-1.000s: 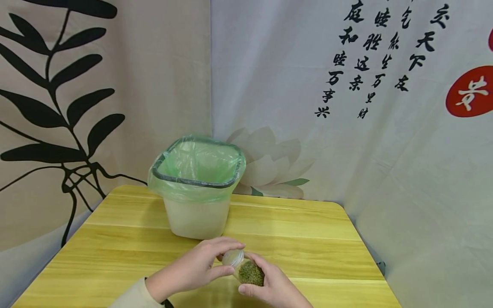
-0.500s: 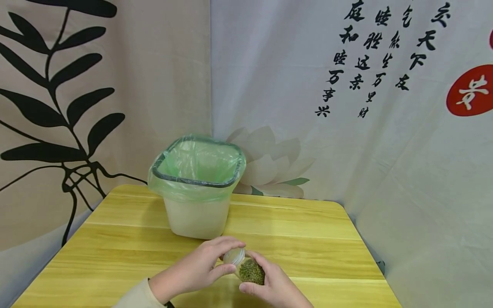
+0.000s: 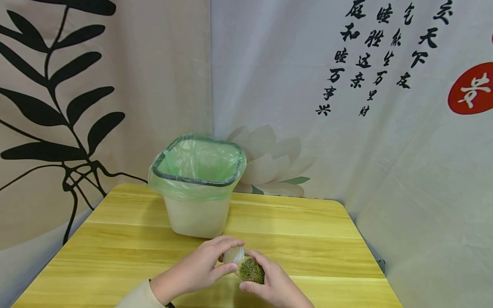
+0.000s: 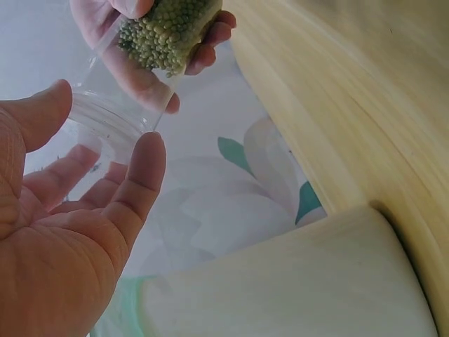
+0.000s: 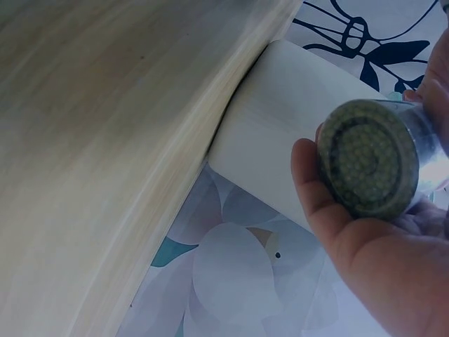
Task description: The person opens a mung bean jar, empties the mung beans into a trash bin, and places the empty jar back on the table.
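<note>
A clear jar of mung beans [image 3: 252, 272] is tilted low over the front of the table, its lid end toward the left. My right hand [image 3: 276, 282] grips it around the body, fingers and thumb on opposite sides. With thumb and fingers, my left hand [image 3: 204, 264] holds the clear screw lid [image 3: 233, 256] at the jar's mouth. In the left wrist view the lid [image 4: 105, 121] lies between thumb and fingertips, and the beans [image 4: 165, 38] are gathered away from it. The right wrist view shows the jar's round base [image 5: 368, 160] with beans pressed against it.
Behind the hands, a pale bin [image 3: 198, 216] with a green plastic liner [image 3: 196, 164] and a dark rim ring stands on the wooden table [image 3: 308, 239]. Printed cloth curtains [image 3: 277, 85] hang right behind the table's back edge.
My left forearm has edged slightly to the right. Both hands keep hold of the lid and the jar in nearly the same place.
</note>
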Demonstrator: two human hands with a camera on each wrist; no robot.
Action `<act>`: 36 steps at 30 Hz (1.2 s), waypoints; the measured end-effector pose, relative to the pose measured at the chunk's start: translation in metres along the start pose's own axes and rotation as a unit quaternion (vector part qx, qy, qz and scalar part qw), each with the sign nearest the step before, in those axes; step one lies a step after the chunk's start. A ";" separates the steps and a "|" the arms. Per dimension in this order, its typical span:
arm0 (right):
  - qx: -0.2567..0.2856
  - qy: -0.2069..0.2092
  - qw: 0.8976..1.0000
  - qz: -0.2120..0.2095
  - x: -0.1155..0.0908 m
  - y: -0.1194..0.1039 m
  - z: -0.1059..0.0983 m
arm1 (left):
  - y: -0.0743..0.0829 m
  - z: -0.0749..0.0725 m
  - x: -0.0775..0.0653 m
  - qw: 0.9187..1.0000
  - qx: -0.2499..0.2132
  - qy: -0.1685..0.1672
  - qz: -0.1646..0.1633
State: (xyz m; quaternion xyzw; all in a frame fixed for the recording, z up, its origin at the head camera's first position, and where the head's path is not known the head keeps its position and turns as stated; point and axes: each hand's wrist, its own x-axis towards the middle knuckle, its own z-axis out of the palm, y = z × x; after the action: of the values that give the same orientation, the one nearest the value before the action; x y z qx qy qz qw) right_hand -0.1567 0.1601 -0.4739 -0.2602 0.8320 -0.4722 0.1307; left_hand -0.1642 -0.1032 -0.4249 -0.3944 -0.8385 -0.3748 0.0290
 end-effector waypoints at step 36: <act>-0.038 0.013 0.999 -0.010 0.000 -0.004 0.001 | 0.002 0.003 0.000 0.999 -0.022 0.002 -0.038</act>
State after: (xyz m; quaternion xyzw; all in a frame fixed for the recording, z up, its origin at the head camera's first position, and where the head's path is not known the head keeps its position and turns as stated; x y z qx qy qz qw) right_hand -0.1547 0.1579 -0.4708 -0.2673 0.8482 -0.4449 0.1056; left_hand -0.1620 -0.1008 -0.4262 -0.3619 -0.8444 -0.3950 0.0079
